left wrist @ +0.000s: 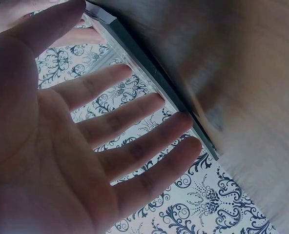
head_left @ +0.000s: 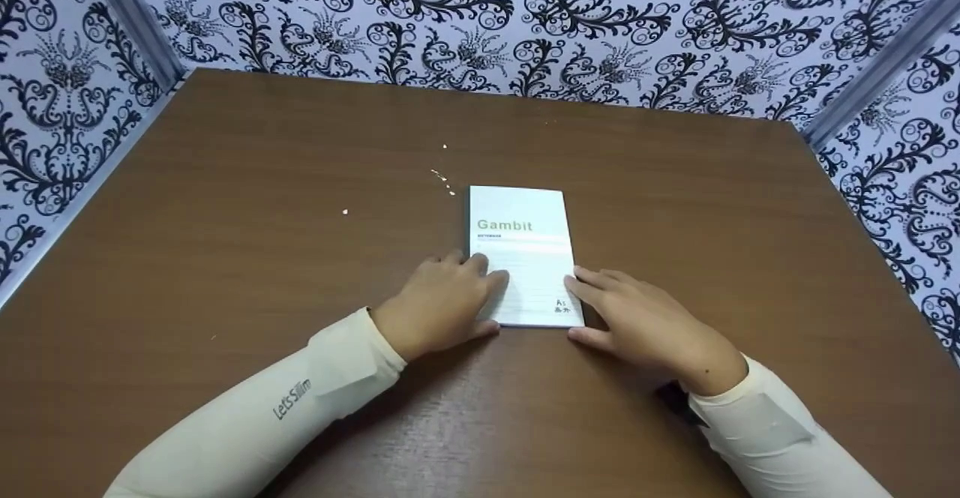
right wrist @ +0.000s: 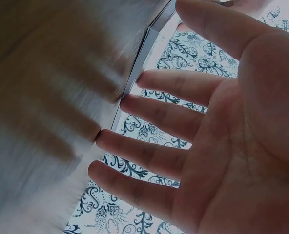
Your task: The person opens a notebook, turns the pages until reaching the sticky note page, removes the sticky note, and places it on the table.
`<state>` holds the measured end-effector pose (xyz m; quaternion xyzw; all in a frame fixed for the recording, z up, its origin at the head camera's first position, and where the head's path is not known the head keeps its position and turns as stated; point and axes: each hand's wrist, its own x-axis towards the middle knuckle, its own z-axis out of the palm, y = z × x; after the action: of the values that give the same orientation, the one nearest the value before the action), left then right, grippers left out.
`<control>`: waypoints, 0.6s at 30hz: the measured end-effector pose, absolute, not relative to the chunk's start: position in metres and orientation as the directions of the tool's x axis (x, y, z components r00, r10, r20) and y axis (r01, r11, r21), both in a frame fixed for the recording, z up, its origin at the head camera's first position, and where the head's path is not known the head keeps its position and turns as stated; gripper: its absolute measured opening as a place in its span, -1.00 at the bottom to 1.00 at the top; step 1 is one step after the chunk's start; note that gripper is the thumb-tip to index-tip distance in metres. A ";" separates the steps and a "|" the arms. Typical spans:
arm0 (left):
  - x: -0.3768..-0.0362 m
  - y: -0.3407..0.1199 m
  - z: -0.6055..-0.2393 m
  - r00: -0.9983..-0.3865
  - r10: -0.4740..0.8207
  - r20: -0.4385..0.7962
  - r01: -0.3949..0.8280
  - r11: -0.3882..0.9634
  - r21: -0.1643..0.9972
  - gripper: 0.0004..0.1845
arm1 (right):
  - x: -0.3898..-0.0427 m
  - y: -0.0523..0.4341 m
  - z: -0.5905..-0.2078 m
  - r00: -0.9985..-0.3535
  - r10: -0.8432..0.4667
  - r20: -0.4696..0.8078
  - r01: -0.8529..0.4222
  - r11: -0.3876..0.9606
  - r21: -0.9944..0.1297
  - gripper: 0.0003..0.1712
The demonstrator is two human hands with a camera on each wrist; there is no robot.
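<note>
A white notebook (head_left: 525, 258) with "Gambit" printed on its cover lies closed and flat on the brown table (head_left: 300, 258). My left hand (head_left: 446, 303) rests along its left edge, fingertips over the cover and the thumb at the near corner. On the opposite side, my right hand (head_left: 645, 318) touches the right edge, with its thumb by the near right corner. In the left wrist view the fingers (left wrist: 134, 151) are spread and nearly straight against the notebook's dark spine (left wrist: 149, 68). The right wrist view shows straight fingers (right wrist: 159, 112) meeting the page edge (right wrist: 142, 58).
Small white scraps (head_left: 442, 179) lie on the table beyond the notebook's upper left, and another white bit (head_left: 345, 211) sits farther left. Patterned black-and-white walls (head_left: 480, 25) border the table at the back and both sides.
</note>
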<state>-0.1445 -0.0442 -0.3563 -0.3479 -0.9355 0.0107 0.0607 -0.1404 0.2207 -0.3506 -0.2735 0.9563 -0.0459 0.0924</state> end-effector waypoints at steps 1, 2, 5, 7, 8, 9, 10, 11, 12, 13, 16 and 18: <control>-0.145 -0.044 -0.357 -0.752 0.651 0.107 0.648 0.759 -0.066 -0.46 | -0.140 0.221 -0.350 -0.833 -0.531 -0.156 -0.515 0.846 -0.135 -0.24; -0.145 -0.044 -0.357 -0.752 0.650 0.107 0.646 0.760 -0.069 -0.46 | -0.140 0.221 -0.350 -0.832 -0.531 -0.161 -0.514 0.847 -0.136 -0.24; -0.146 -0.044 -0.357 -0.752 0.651 0.103 0.647 0.759 -0.070 -0.47 | -0.141 0.221 -0.349 -0.831 -0.529 -0.173 -0.511 0.848 -0.141 -0.23; -0.146 -0.044 -0.357 -0.750 0.654 0.096 0.651 0.756 -0.064 -0.47 | -0.142 0.222 -0.348 -0.831 -0.527 -0.178 -0.507 0.849 -0.148 -0.22; -0.146 -0.044 -0.356 -0.749 0.656 0.093 0.654 0.754 -0.058 -0.48 | -0.142 0.223 -0.348 -0.833 -0.524 -0.180 -0.502 0.851 -0.153 -0.21; -0.146 -0.044 -0.356 -0.748 0.658 0.090 0.656 0.753 -0.052 -0.49 | -0.143 0.224 -0.348 -0.835 -0.520 -0.181 -0.498 0.853 -0.156 -0.19; -0.147 -0.044 -0.356 -0.746 0.660 0.089 0.659 0.751 -0.044 -0.49 | -0.143 0.225 -0.347 -0.838 -0.514 -0.183 -0.491 0.856 -0.160 -0.17; -0.147 -0.044 -0.356 -0.743 0.663 0.089 0.663 0.748 -0.038 -0.50 | -0.144 0.226 -0.347 -0.841 -0.508 -0.185 -0.484 0.860 -0.164 -0.15; -0.147 -0.044 -0.355 -0.740 0.667 0.091 0.667 0.744 -0.033 -0.50 | -0.145 0.227 -0.346 -0.844 -0.504 -0.184 -0.478 0.862 -0.169 -0.13; -0.148 -0.044 -0.356 -0.735 0.671 0.097 0.672 0.740 -0.025 -0.51 | -0.146 0.228 -0.345 -0.848 -0.496 -0.185 -0.469 0.866 -0.174 -0.11; -0.148 -0.045 -0.356 -0.719 0.684 0.123 0.690 0.724 0.001 -0.50 | -0.148 0.231 -0.343 -0.858 -0.475 -0.197 -0.444 0.877 -0.183 -0.05; -0.149 -0.046 -0.357 -0.710 0.691 0.138 0.699 0.715 0.016 -0.46 | -0.150 0.232 -0.343 -0.860 -0.468 -0.201 -0.435 0.880 -0.189 -0.02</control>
<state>-0.1488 -0.0457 -0.3566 -0.3761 -0.9240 -0.0337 0.0610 -0.1496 0.2324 -0.3428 -0.2348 0.9620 -0.0685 0.1211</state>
